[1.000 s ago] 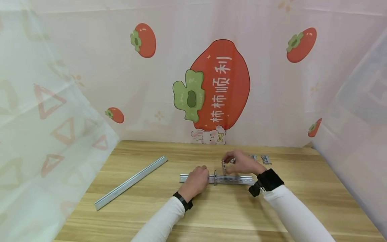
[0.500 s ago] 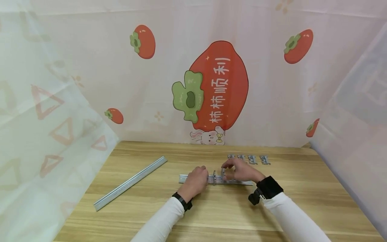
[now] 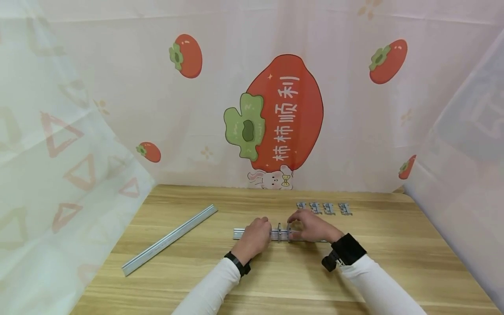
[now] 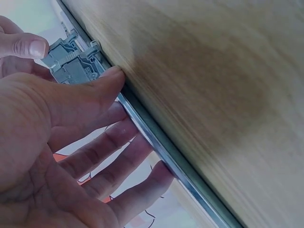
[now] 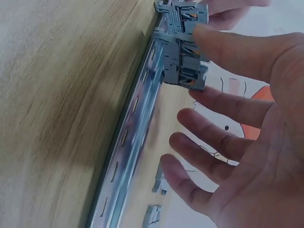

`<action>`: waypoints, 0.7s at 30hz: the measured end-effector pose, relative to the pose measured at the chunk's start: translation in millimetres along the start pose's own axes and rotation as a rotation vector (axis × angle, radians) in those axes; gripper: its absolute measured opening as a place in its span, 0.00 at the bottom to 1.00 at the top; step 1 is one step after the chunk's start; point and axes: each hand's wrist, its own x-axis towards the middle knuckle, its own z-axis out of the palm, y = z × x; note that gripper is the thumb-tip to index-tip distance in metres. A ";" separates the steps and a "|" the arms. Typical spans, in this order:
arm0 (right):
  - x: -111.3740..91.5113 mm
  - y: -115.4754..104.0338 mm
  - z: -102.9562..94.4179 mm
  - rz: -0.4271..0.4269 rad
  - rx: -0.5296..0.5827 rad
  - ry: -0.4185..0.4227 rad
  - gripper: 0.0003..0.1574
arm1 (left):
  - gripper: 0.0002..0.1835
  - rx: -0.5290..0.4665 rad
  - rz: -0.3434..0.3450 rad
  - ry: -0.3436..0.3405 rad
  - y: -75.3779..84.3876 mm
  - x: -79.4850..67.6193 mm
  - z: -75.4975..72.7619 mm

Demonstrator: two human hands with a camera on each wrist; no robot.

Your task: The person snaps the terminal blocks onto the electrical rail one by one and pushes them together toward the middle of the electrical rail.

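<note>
A slotted metal DIN rail (image 3: 238, 234) lies crosswise on the table. My left hand (image 3: 256, 237) grips it left of the middle, thumb (image 4: 111, 78) on one long edge and fingers spread along the other. Just right of that hand, a grey terminal block (image 3: 279, 232) stands upright across the rail. With thumb and index finger my right hand (image 3: 313, 226) pinches a second grey terminal block (image 5: 187, 71), upright over the rail with a small gap to the first. Its other fingers are loosely extended. The right hand hides part of the rail in the head view.
Several grey terminal blocks (image 3: 328, 208) lie in a row behind the right hand. A longer metal rail (image 3: 169, 239) rests slantwise on the left of the wooden table (image 3: 275, 280). Printed cloth (image 3: 197, 109) hangs along the table's back and sides.
My right hand has lowered the pinched terminal block onto the rail and shifted it slightly left, toward the first block. The left hand keeps its grip on the rail.
</note>
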 end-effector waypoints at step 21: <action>-12.8 -22.4 21.6 0.103 -0.191 0.167 0.25 | 0.10 0.011 -0.017 -0.020 3.0 0.2 2.0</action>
